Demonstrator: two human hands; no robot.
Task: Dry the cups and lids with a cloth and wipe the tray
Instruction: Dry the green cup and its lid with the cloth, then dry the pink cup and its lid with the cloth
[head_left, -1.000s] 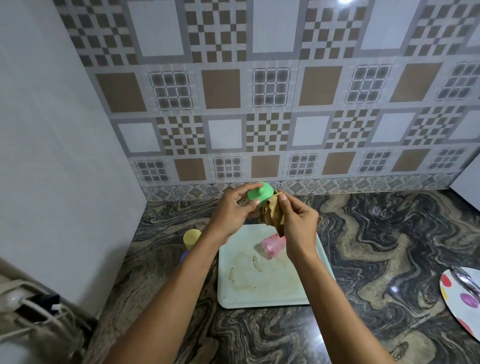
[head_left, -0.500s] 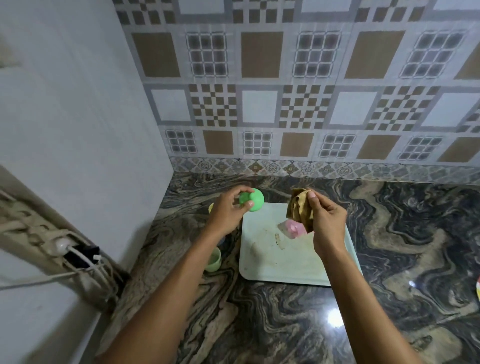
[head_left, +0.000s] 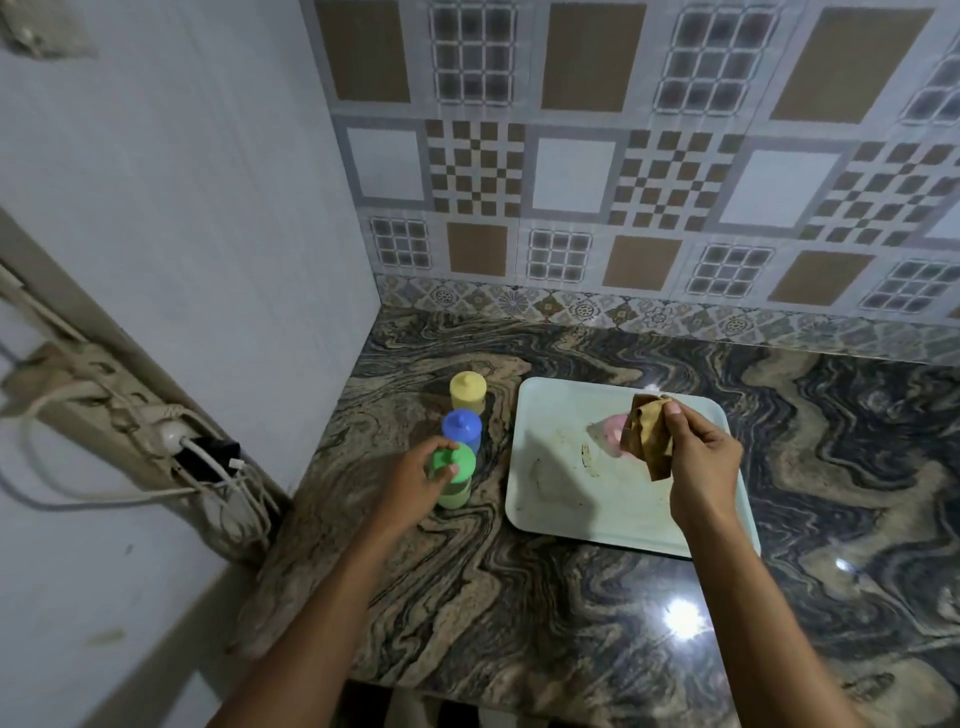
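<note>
My left hand (head_left: 415, 480) grips a green lid (head_left: 453, 461) on top of a pale green cup (head_left: 453, 493), left of the tray. Behind it stand a blue lidded cup (head_left: 462, 428) and a yellow lidded cup (head_left: 467, 391) in a row. My right hand (head_left: 701, 460) holds a crumpled brown cloth (head_left: 647, 435) above the pale, stained tray (head_left: 571, 493). A pink cup (head_left: 612, 430) lies on the tray, partly hidden behind the cloth.
The marble counter (head_left: 571, 613) meets a white wall on the left and a tiled wall behind. A power strip with plugs and cables (head_left: 171, 441) hangs on the left wall near the counter's corner. The counter's front edge runs along the bottom.
My left hand carried the green lid from above the tray down and left onto the green cup. My right hand stayed over the tray with the cloth. The view tilted down and left.
</note>
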